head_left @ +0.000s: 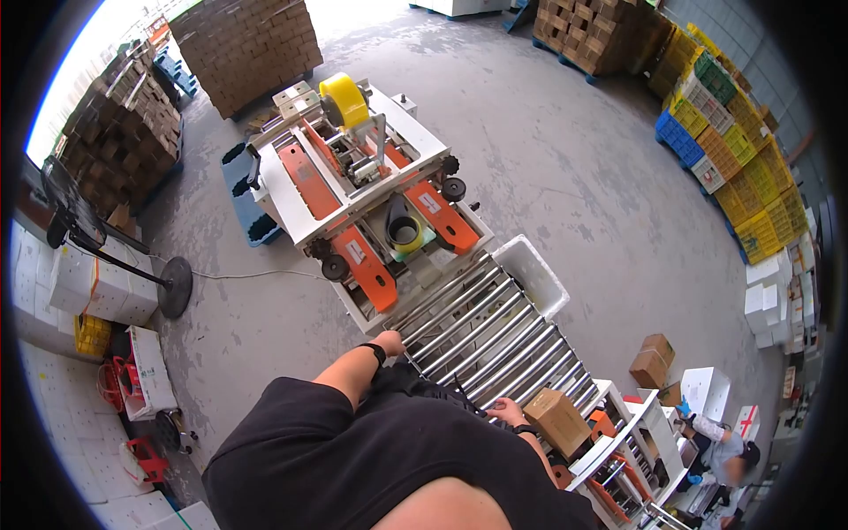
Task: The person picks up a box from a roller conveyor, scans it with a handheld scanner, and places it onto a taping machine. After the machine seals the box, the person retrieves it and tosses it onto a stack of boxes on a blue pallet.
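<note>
My left hand (389, 342) rests at the near left edge of the roller conveyor (499, 331), its fingers curled and partly hidden at the rail. My right hand (507, 411) is at the same near edge, farther right, with fingers bent at the rail; whether it grips the rail is too small to tell. Just right of it a closed cardboard box (557, 421) sits on the rollers. Beyond the conveyor's far end stands a taping machine (353, 177) with orange side guides, a yellow tape roll (344, 100) on top and another roll (404, 231) on its bed.
A white foam bin (533, 276) stands beyond the conveyor. A second machine (618, 442) is at lower right, near a person (720, 452) in a cap. A black fan (175, 287) with a floor cable is left. Yellow crates (751, 190) are stacked right.
</note>
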Demonstrator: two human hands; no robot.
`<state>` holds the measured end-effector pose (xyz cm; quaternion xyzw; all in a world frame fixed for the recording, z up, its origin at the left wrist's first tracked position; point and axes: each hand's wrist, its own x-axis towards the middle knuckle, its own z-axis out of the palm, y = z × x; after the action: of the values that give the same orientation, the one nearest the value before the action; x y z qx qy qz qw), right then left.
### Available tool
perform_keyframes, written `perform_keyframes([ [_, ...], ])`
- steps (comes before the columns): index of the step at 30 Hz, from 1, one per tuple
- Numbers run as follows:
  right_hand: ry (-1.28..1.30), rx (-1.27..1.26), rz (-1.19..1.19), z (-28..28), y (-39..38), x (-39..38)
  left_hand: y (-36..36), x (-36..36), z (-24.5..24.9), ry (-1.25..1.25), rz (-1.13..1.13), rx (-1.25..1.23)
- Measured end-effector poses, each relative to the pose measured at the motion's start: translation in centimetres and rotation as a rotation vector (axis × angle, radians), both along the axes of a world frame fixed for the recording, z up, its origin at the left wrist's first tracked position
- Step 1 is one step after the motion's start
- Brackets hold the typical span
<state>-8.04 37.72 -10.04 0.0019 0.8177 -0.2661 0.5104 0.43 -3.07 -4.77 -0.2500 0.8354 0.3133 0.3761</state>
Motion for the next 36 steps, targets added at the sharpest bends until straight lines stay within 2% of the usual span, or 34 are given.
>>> perform_keyframes([
  [7,0.011,0.052,0.059,0.6,-0.1,-0.3,-0.1,-0.1,0.8,-0.009,-0.024,-0.015],
  [12,0.082,-0.029,0.063,-0.3,0.0,-0.1,-0.1,0.1,0.7,0.009,-0.020,-0.022],
  [15,-0.054,-0.083,-0.320,-1.5,0.1,-0.5,0.0,0.1,0.0,0.005,-0.028,-0.020],
  [16,0.008,-0.086,-0.399,-0.6,-0.4,-0.3,0.0,0.1,-0.2,0.010,-0.035,-0.024],
  [18,0.221,-0.033,-0.202,-4.7,1.2,-0.5,-0.1,0.1,-0.4,0.016,-0.044,-0.028],
  [19,0.327,-0.006,-0.102,-4.7,1.1,-0.5,-0.1,0.1,-0.5,0.016,-0.047,-0.027],
  [20,0.405,0.002,-0.100,-4.5,1.5,-0.5,0.0,0.1,-0.5,0.016,-0.051,-0.026],
  [22,0.559,0.020,-0.107,1.9,-0.4,-0.1,-0.2,0.4,-0.4,0.004,-0.023,-0.010],
  [23,0.525,0.006,-0.161,1.1,-0.1,-0.3,-0.2,0.2,-0.4,-0.002,-0.030,-0.003],
  [27,0.578,-0.053,-0.128,0.4,-0.4,-0.2,-0.7,0.7,-1.5,0.042,0.068,0.040],
  [29,0.744,-0.118,-0.153,2.5,-1.9,-0.4,-1.6,1.2,-4.9,-0.041,0.114,0.156],
  [31,0.779,-0.226,-0.231,6.6,-3.4,-1.2,-0.8,1.5,-3.8,-0.043,0.102,0.144],
  [33,1.116,-0.242,-0.107,9.7,-3.3,-2.4,-1.5,1.4,-3.7,-0.060,0.099,0.141],
  [34,1.126,-0.097,-0.005,13.3,-1.9,-3.8,-0.8,1.1,-0.7,-0.015,0.060,0.078],
  [35,1.053,-0.027,0.033,14.0,-0.3,-4.3,-0.8,0.8,-0.6,-0.016,-0.048,0.041],
  [36,0.945,0.140,0.044,13.7,1.4,-4.7,-0.5,0.7,-1.1,-0.001,-0.057,0.005],
])
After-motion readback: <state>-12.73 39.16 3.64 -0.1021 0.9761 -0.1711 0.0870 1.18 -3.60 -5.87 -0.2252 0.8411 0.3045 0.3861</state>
